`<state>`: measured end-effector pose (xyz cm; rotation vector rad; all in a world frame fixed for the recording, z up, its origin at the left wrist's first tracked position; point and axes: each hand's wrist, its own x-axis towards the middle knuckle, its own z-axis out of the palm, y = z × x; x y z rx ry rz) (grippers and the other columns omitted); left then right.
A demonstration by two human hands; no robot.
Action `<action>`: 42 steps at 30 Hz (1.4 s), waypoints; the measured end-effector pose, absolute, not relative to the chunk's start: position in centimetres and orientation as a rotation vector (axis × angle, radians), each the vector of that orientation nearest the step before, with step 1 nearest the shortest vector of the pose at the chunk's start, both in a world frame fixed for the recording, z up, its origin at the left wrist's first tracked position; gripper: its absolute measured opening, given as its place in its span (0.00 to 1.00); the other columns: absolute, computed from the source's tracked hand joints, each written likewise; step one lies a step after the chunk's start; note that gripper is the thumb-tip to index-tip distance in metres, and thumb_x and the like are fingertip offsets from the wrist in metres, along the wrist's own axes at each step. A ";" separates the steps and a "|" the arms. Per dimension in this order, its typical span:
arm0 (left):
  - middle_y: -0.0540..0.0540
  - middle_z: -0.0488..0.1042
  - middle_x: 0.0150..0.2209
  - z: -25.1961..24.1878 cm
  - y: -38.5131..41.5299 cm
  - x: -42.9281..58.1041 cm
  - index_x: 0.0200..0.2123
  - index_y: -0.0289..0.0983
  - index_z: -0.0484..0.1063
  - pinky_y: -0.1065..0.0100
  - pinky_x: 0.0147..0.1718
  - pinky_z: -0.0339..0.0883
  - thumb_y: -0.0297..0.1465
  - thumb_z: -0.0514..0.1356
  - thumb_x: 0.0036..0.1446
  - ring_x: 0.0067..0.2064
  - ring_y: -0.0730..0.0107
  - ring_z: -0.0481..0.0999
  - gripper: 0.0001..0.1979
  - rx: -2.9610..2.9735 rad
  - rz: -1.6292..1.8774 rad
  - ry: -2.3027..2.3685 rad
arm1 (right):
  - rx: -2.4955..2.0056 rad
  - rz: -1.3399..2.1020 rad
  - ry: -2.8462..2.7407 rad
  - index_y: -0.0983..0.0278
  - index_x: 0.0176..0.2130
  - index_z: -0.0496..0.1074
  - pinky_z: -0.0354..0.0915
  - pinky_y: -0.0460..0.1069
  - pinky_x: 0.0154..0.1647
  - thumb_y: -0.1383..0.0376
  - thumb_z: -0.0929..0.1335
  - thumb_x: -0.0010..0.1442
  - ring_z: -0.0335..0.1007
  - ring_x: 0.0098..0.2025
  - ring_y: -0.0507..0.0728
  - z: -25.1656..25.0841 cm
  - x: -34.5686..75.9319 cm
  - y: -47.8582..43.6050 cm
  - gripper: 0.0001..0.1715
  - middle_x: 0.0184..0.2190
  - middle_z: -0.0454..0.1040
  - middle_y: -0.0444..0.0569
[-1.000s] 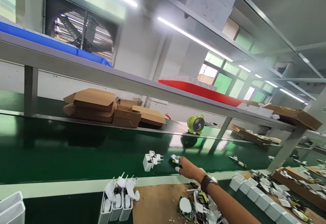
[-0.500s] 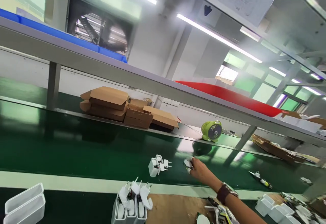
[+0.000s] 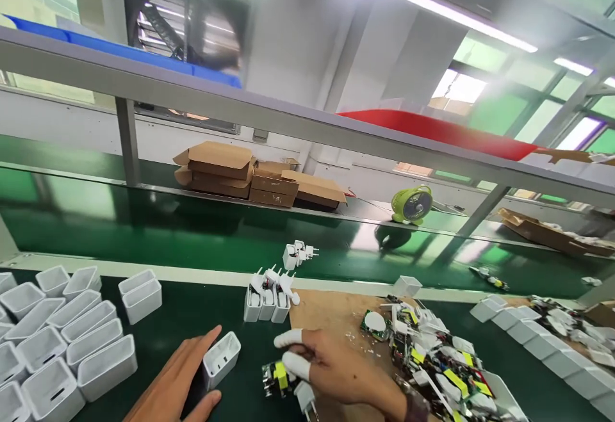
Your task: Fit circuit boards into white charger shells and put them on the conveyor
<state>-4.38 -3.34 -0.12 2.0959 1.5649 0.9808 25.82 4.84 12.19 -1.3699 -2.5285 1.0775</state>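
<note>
My left hand [image 3: 185, 377] is low in the middle, its fingers stretched out and thumb apart, beside a white plastic charger case [image 3: 221, 361] with an open top. To its right, my right hand [image 3: 341, 364] has white covers on two fingertips. Under those fingers is a small circuit board [image 3: 276, 378] with a yellow part, and a white plug piece [image 3: 305, 397] with metal pins hangs close by; the grip itself is partly hidden. Beyond the hands, filled cases [image 3: 266, 305] stand in a row with plug pieces sticking out of their tops.
Many empty white cases [image 3: 52, 387] stand at left. On the right, a heap of circuit boards [image 3: 432, 358] lies by a brown sheet [image 3: 327, 313]. Behind are a green conveyor belt [image 3: 192, 243] with another case group [image 3: 294, 255], cardboard boxes [image 3: 273, 188] and a green fan [image 3: 413, 205].
My right hand has come back from the belt towards me, to the near work surface. My left hand has entered the view beside a case. The view has tilted downward.
</note>
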 end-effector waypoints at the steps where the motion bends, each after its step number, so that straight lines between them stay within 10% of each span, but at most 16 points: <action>1: 0.41 0.76 0.65 0.2 -3.4 -4.3 0.76 0.51 0.55 0.58 0.54 0.81 0.38 0.59 0.71 0.61 0.49 0.80 0.33 2.091 0.997 1.556 | -1.390 0.958 -2.557 0.60 0.52 0.77 0.74 0.57 0.48 0.58 0.62 0.71 0.81 0.45 0.65 12.0 25.1 4.8 0.18 0.45 0.84 0.55; 12: 0.44 0.70 0.68 0.1 -2.5 -4.0 0.73 0.55 0.59 0.58 0.63 0.73 0.35 0.59 0.70 0.65 0.53 0.75 0.31 2.088 0.984 1.456 | -1.289 0.647 -2.697 0.66 0.62 0.73 0.66 0.67 0.63 0.71 0.72 0.55 0.70 0.62 0.77 8.9 24.4 4.8 0.34 0.57 0.76 0.66; 17: 0.43 0.69 0.68 0.4 -0.5 -3.9 0.77 0.52 0.47 0.64 0.46 0.80 0.31 0.67 0.59 0.47 0.61 0.82 0.49 1.978 0.864 1.469 | -1.192 0.710 -2.582 0.62 0.65 0.70 0.66 0.58 0.66 0.66 0.74 0.56 0.70 0.64 0.69 6.6 25.1 4.8 0.38 0.62 0.73 0.61; 22: 0.42 0.70 0.70 0.3 0.7 -3.5 0.78 0.48 0.43 0.52 0.66 0.68 0.35 0.76 0.48 0.67 0.46 0.72 0.62 1.905 0.706 1.507 | -1.116 0.702 -2.516 0.63 0.63 0.72 0.67 0.61 0.64 0.66 0.69 0.59 0.72 0.60 0.69 5.2 25.7 4.5 0.32 0.56 0.75 0.61; 30: 0.40 0.68 0.71 -0.1 0.1 -4.5 0.76 0.48 0.54 0.45 0.68 0.65 0.43 0.72 0.58 0.71 0.42 0.69 0.48 1.919 0.716 1.439 | -0.865 0.707 -2.240 0.55 0.63 0.69 0.76 0.48 0.46 0.71 0.68 0.60 0.78 0.46 0.57 6.9 24.4 3.4 0.34 0.57 0.72 0.52; 42: 0.39 0.64 0.70 1.0 -1.1 -3.6 0.62 0.47 0.76 0.50 0.65 0.69 0.32 0.53 0.71 0.69 0.49 0.69 0.21 2.017 1.185 1.425 | -0.710 0.119 -2.135 0.58 0.73 0.53 0.74 0.52 0.62 0.74 0.66 0.65 0.74 0.62 0.62 3.9 23.3 3.1 0.43 0.64 0.71 0.58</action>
